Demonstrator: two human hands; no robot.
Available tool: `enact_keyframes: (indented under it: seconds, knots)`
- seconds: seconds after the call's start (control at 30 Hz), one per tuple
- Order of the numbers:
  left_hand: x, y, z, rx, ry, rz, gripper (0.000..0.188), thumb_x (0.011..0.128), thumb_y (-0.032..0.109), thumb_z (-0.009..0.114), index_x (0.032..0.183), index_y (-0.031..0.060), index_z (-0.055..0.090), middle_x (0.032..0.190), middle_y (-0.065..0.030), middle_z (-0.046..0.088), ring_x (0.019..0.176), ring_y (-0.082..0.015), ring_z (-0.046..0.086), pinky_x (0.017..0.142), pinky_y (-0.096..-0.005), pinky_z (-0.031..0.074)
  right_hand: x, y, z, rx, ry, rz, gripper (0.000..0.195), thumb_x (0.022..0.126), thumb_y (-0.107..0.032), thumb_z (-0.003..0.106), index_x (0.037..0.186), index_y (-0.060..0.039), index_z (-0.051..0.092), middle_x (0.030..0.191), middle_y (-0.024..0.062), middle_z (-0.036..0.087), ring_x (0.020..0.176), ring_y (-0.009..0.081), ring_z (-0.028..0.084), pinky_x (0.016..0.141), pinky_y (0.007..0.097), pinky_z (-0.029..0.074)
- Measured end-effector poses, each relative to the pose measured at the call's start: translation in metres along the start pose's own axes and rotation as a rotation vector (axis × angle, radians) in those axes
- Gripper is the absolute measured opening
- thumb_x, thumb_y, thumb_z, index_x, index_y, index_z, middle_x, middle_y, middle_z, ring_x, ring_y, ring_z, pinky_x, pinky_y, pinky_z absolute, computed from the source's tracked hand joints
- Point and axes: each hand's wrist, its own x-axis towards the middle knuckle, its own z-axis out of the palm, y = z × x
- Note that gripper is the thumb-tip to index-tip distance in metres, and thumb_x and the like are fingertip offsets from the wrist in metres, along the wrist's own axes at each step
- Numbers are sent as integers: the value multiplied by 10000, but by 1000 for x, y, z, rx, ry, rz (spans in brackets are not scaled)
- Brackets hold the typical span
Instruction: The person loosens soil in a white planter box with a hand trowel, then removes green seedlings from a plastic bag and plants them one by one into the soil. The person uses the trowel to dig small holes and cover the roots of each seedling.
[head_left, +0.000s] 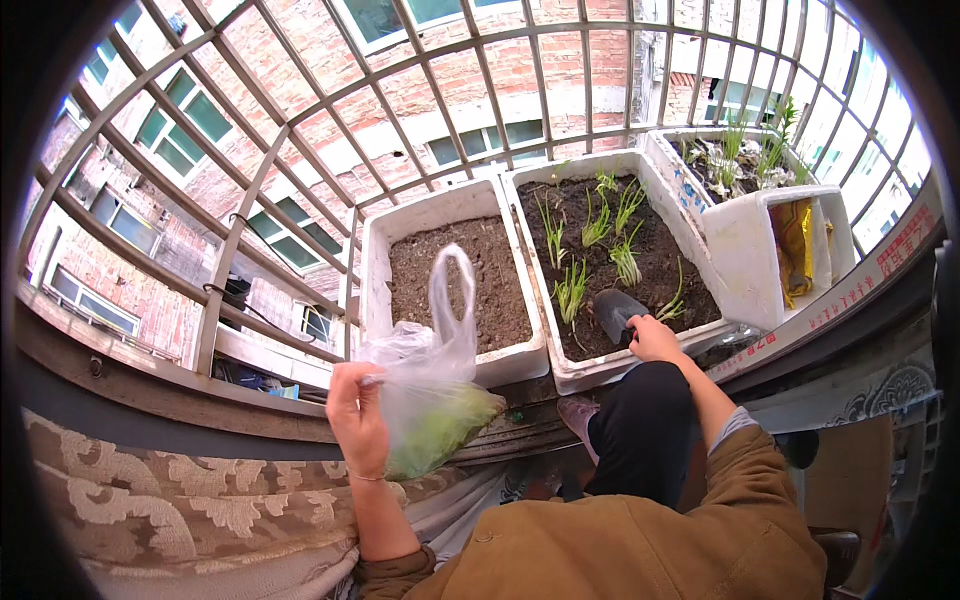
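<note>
My left hand (358, 416) grips a clear plastic bag (431, 375) by its upper part, and one loop handle stands up from it. Green leafy matter (431, 435) shows through the bag's lower part. My right hand (651, 337) is closed on a dark hand trowel (616, 311), its blade over the soil near the front of a white foam planter box (622, 367). Several clumps of green seedlings (625, 261) grow from the dark soil (566, 201) there. Behind the bag, a second foam box (510, 358) holds dry brown soil (427, 259).
Metal window bars (420, 67) enclose the far side and left. At the back right stands another foam planter (679, 187) with plants, beside a tipped foam box (739, 255) containing yellow packaging (806, 255). A patterned curtain (187, 502) hangs at lower left. My knee (649, 420) is close to the planters.
</note>
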Motion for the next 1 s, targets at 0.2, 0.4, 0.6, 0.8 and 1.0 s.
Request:
enact_keyframes:
  seconds: [0.2,0.4,0.6,0.8,1.0]
  knots:
    - [43,35,-3,-117,64,41,82,870,16,425,831,3,496,788,-16,485,740,-91,447,702,-195,356,-8,-80,-77,171,171,-395,304,702,-186,603,974,-56,568,948,149,538,924,311,491,811,368,410]
    - [90,42,13,-291,58,38,79,868,37,452,889,7,522,781,12,502,743,-54,451,672,-175,370,-30,-239,-142,396,111,-1039,940,618,-359,713,1314,-11,185,1234,209,345,1138,339,319,989,374,260]
    - [126,47,41,-209,129,188,88,804,38,537,864,-21,560,794,-84,544,718,-153,521,675,-242,416,6,-291,-116,360,203,-732,321,752,-236,561,935,6,456,723,209,567,686,357,565,621,427,445]
    - [118,18,11,67,208,143,537,778,334,612,1201,70,411,1163,-98,437,1124,-212,384,906,-400,344,46,-274,-155,625,206,-770,140,816,-129,489,811,-5,554,625,98,569,584,188,547,570,308,432]
    - [78,-108,43,-183,36,-496,578,822,354,548,1221,-18,354,1199,-145,441,1093,-221,432,879,-344,344,81,-247,-155,982,61,-741,115,838,-80,514,820,22,565,638,33,547,605,90,495,594,235,403]
